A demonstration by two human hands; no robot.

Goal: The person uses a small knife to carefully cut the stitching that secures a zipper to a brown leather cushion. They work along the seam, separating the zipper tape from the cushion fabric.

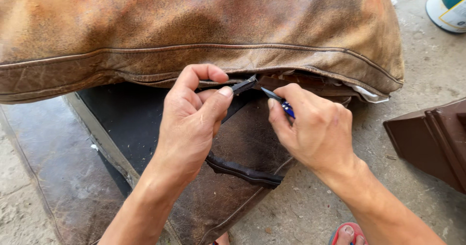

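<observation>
Pinching the seam strip, blade at the cushion's edge

Working low over the worn brown leather cushion (204, 26) now, my left hand (191, 121) is closed tight, thumb and forefinger pinching the end of a dark strip of trim (244, 85) right where it leaves the cushion's lower seam. My right hand (315, 128) is curled shut around a small cutting tool with a blue handle (287, 108); its thin dark blade points left toward that pinched strip, and the tip sits just beside it, touching or not I cannot tell. The seam gapes open to the right of the blade, and pale white lining or stuffing (369, 93) shows inside the leather cover, poking out near the corner. Below my hands lies a flat dark leather panel (242, 138) with a loose rolled edge (242, 171) curling across it. All of it rests on the concrete floor (427, 65). A brown moulded piece (432, 138) sits off to the right, a white and teal container (449, 7) stands at the top corner, contents unseen, and my red sandal (347, 233) shows below.
</observation>
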